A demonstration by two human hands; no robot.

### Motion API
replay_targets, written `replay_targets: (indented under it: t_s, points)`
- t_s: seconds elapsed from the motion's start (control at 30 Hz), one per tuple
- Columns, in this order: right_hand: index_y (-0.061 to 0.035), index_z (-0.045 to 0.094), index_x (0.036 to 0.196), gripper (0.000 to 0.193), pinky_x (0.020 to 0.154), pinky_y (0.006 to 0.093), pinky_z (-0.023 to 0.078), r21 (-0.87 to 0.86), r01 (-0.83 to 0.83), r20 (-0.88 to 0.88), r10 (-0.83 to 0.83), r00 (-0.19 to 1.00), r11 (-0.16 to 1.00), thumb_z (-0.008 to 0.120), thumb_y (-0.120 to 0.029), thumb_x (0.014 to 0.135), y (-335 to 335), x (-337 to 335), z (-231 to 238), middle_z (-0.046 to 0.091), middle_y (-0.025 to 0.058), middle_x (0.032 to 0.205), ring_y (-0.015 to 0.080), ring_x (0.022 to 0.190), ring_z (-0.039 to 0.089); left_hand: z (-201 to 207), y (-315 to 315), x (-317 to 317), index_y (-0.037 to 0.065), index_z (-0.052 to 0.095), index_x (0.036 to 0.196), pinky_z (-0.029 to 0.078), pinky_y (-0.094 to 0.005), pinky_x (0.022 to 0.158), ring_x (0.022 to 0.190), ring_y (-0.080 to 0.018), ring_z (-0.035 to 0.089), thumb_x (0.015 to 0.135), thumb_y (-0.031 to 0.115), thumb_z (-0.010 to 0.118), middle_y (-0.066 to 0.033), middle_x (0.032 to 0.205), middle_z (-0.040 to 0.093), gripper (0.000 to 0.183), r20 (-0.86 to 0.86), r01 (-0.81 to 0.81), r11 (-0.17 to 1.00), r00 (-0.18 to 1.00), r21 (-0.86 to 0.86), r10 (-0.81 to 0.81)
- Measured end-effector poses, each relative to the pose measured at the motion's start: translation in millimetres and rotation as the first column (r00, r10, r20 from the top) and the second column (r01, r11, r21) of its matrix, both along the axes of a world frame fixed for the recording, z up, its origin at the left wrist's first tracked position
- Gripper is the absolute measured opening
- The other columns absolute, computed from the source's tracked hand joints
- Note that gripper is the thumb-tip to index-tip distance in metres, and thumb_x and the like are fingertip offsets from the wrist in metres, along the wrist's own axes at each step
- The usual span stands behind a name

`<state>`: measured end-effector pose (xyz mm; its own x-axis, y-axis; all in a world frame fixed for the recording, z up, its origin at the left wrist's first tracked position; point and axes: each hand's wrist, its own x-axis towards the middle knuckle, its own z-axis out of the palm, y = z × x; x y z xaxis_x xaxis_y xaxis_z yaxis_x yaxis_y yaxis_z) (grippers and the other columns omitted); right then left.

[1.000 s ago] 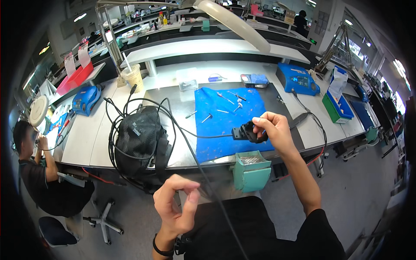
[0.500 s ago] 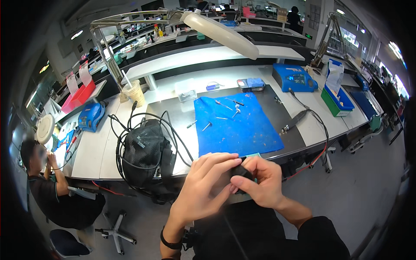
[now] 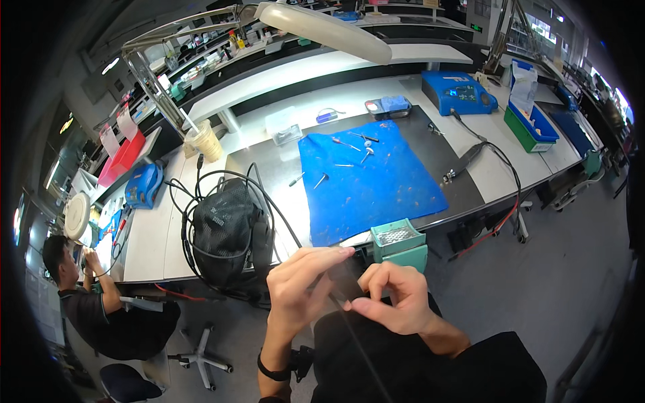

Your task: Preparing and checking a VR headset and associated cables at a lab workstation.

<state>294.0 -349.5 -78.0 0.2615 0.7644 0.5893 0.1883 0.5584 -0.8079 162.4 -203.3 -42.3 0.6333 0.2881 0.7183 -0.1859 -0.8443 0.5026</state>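
Over my lap, my left hand (image 3: 302, 289) and my right hand (image 3: 396, 299) face each other around a small dark thing (image 3: 348, 283). Motion blurs it, so its kind cannot be made out. The left fingers reach along its upper side and the left thumb lies below. My right fingers are curled, with the thumb pressing at its near right edge. Beyond my hands, a blue mat (image 3: 369, 195) on the bench carries several thin shank-mounted tool bits (image 3: 322, 180). A green bench-pin box (image 3: 398, 243) with a metal mesh top juts from the bench edge.
Left of the mat lies a black mesh bag (image 3: 225, 232) wrapped in cables. Behind stand a drink cup (image 3: 203, 142), a clear box (image 3: 287, 134) and a blue control unit (image 3: 459, 94). A handpiece (image 3: 463, 164) rests at right. A co-worker (image 3: 84, 289) sits at far left.
Both hands have come down toward my lap, and the gap between them is wider. The green box, mostly covered before, now shows. My view has shifted slightly.
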Motion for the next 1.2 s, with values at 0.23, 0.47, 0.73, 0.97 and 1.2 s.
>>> replay_targets:
  t_s: [0.23, 0.47, 0.73, 0.97, 1.2]
  points:
    - [0.0049, 0.064, 0.114, 0.017, 0.06, 0.0224, 0.049, -0.232, 0.02, -0.185, -0.064, 0.981, 0.973, 0.055, -0.002, 0.101, 0, 4, 9, 0.071, 0.0051, 0.079, 0.0066, 0.068, 0.063, -6, -3, 2, -0.001, 0.074, 0.108, 0.062, -0.0341, 0.077, 0.093, -0.0296, 0.076, 0.066, -0.016, 0.068, -0.0147, 0.102, 0.077, 0.045, 0.104, -0.069, 0.993, 0.993, 0.094, 0.059]
    - [0.0008, 0.068, 0.089, 0.005, 0.053, 0.0312, 0.045, -0.245, 0.032, 0.197, 0.017, 0.98, 0.969, 0.067, 0.003, 0.085, 6, 20, 6, 0.061, 0.0111, 0.068, 0.0161, 0.057, 0.059, 8, -15, 6, 0.001, 0.077, 0.105, 0.058, -0.0312, 0.071, 0.085, -0.0232, 0.072, 0.063, -0.002, 0.071, -0.0103, 0.102, 0.077, 0.043, 0.077, -0.16, 0.931, 0.987, 0.329, 0.142]
    - [0.0039, 0.064, 0.096, 0.015, 0.056, 0.0323, 0.048, -0.142, 0.063, 0.111, -0.047, 0.993, 0.988, 0.063, 0.012, 0.083, -4, 10, 14, 0.062, 0.0128, 0.08, 0.0233, 0.065, 0.064, -3, -43, -3, 0.009, 0.083, 0.1, 0.052, -0.0307, 0.063, 0.076, -0.0205, 0.063, 0.054, -0.007, 0.073, -0.0057, 0.098, 0.066, 0.051, 0.199, -0.279, 0.907, 0.954, 0.316, 0.224]
    - [0.0029, 0.063, 0.095, 0.016, 0.059, 0.036, 0.05, -0.049, 0.079, 0.281, -0.062, 0.958, 0.996, 0.069, 0.009, 0.082, -12, 7, 14, 0.06, 0.0136, 0.08, 0.0305, 0.068, 0.064, -27, -57, -14, 0.007, 0.082, 0.094, 0.058, -0.0321, 0.067, 0.08, -0.0239, 0.067, 0.059, -0.008, 0.078, -0.0082, 0.098, 0.067, 0.039, 0.293, -0.283, 0.879, 0.94, 0.384, 0.174]
    - [0.0053, 0.068, 0.109, 0.027, 0.06, 0.0296, 0.056, -0.212, 0.015, 0.145, 0.016, 0.989, 0.977, 0.074, 0.004, 0.082, -12, 11, -8, 0.073, 0.0152, 0.085, 0.0183, 0.069, 0.073, -18, -53, -15, 0.0, 0.079, 0.102, 0.057, -0.0312, 0.074, 0.087, -0.0249, 0.071, 0.065, -0.015, 0.068, -0.0154, 0.1, 0.072, 0.042, 0.082, -0.142, 0.985, 0.985, -0.099, 0.15]
